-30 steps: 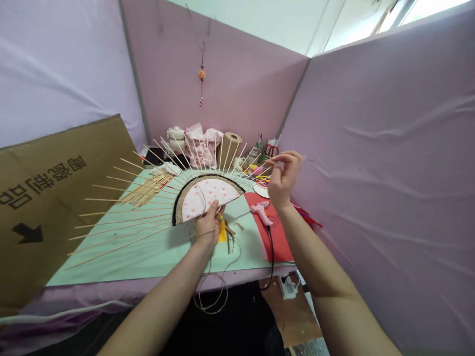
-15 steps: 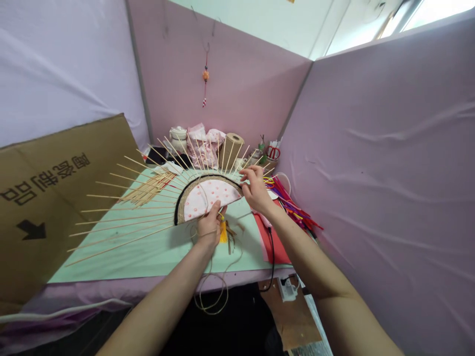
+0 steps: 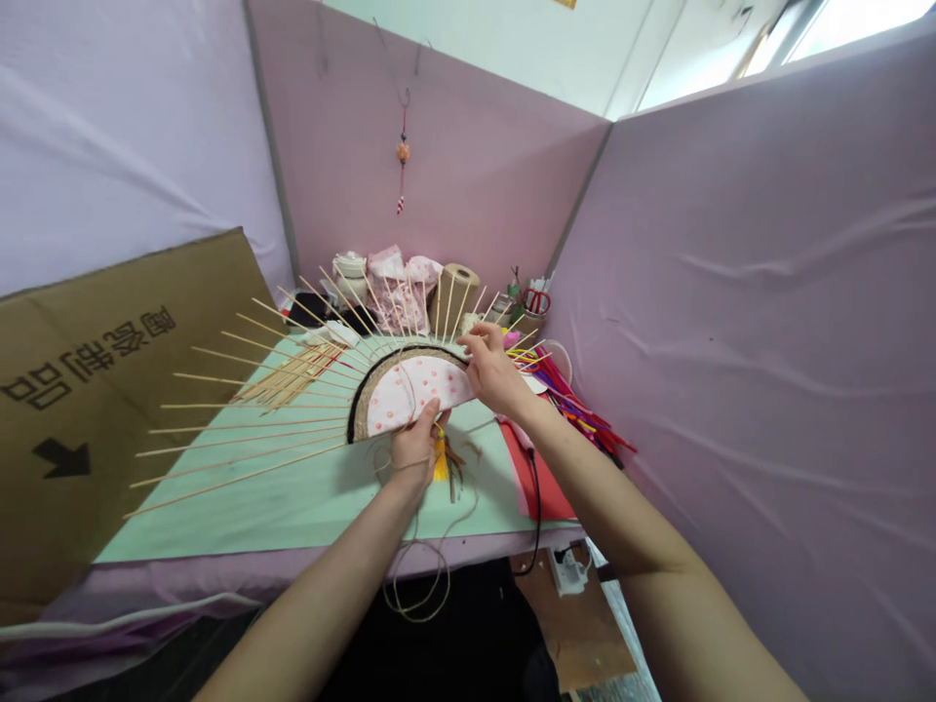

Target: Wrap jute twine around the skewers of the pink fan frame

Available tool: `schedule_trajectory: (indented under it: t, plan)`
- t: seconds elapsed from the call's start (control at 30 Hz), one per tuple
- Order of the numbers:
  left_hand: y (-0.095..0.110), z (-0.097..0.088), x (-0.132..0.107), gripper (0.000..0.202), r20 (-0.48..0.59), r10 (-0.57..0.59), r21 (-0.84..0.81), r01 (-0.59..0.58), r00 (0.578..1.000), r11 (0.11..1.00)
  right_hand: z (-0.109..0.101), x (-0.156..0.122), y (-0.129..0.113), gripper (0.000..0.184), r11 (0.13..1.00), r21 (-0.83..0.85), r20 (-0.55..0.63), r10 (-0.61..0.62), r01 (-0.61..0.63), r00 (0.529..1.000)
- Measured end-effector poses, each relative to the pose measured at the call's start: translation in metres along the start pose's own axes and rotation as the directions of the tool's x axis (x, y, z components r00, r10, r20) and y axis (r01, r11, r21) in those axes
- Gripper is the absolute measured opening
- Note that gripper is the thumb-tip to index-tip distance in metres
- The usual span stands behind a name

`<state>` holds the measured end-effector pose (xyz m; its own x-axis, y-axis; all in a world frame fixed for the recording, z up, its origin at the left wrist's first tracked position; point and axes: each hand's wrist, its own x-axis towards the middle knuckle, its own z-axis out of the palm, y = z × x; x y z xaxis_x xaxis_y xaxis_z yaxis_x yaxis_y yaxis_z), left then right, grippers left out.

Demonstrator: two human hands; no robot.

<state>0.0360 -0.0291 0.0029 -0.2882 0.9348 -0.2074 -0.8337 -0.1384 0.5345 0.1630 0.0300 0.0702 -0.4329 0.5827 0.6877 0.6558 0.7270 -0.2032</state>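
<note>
A half-round fan of white cloth with pinkish dots has a rim of tan twine and a black band, and thin bamboo sticks spread out from it. My left hand is closed on its straight lower edge, thumb on the cloth. At the rim's right end is my right hand, fingers bent and drawn together among the sticks; what they pinch is hidden. Loose twine crosses the cloth and loops below my left hand over the table edge. A yellow tassel hangs beside that hand.
Loose sticks lie on the green table cover. A cardboard sheet stands at left. Behind are a paper roll, pink dotted cloth and red-handled scissors. Colourful pipe cleaners and red sheets lie at right.
My right hand has shifted slightly left and up along the rim. The fan has turned a little, its left-hand sticks shifting slightly. My left hand keeps its hold.
</note>
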Motion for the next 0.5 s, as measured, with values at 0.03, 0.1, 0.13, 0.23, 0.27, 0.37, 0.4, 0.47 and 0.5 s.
schedule_trajectory:
  t: [0.03, 0.1, 0.13, 0.23, 0.27, 0.37, 0.4, 0.47, 0.5]
  plan:
    - [0.0002, 0.0008, -0.0005, 0.029, -0.003, 0.0, 0.008, 0.0, 1.0, 1.0, -0.0001, 0.0003, -0.0008, 0.042, 1.0, -0.028, 0.02, -0.011, 0.012, 1.0]
    - [-0.0001, 0.001, -0.0002, 0.03, -0.003, 0.01, 0.016, -0.01, 1.0, 1.0, -0.0017, 0.0014, -0.0008, 0.043, 0.998, -0.05, 0.045, -0.024, 0.026, 0.999]
    - [-0.0006, 0.0005, 0.0004, 0.031, -0.002, 0.016, 0.016, -0.016, 1.0, 1.0, -0.0029, 0.0022, 0.0, 0.043, 0.999, -0.039, 0.041, -0.024, 0.025, 0.999]
    - [-0.0025, -0.002, 0.0028, 0.033, 0.006, 0.018, 0.016, -0.018, 1.0, 1.0, -0.0064, 0.0046, 0.004, 0.043, 0.999, 0.033, -0.036, 0.004, -0.003, 0.999]
    - [-0.0029, -0.0026, 0.0031, 0.033, 0.007, 0.014, 0.019, -0.014, 1.0, 1.0, -0.0069, 0.0052, 0.0051, 0.043, 0.998, 0.059, -0.059, 0.012, -0.008, 0.998]
    - [-0.0033, -0.0027, 0.0019, 0.033, 0.013, 0.004, 0.034, -0.004, 1.0, 0.999, -0.0058, 0.0063, 0.0049, 0.042, 0.995, 0.104, -0.058, -0.002, 0.008, 0.998]
    - [-0.0032, -0.0024, 0.001, 0.034, 0.02, 0.002, 0.037, -0.002, 1.0, 0.999, -0.0048, 0.0066, 0.0038, 0.042, 0.994, 0.106, -0.042, -0.014, 0.018, 0.999]
    - [-0.0029, -0.0017, -0.0006, 0.036, 0.042, 0.001, 0.044, -0.002, 0.999, 0.999, -0.0026, 0.0071, 0.0011, 0.042, 0.995, 0.094, -0.021, -0.035, 0.037, 0.999]
    - [-0.0029, -0.0014, -0.0011, 0.037, 0.053, 0.003, 0.046, -0.005, 0.999, 0.999, -0.0019, 0.0074, -0.0001, 0.042, 0.995, 0.086, -0.016, -0.042, 0.044, 0.999]
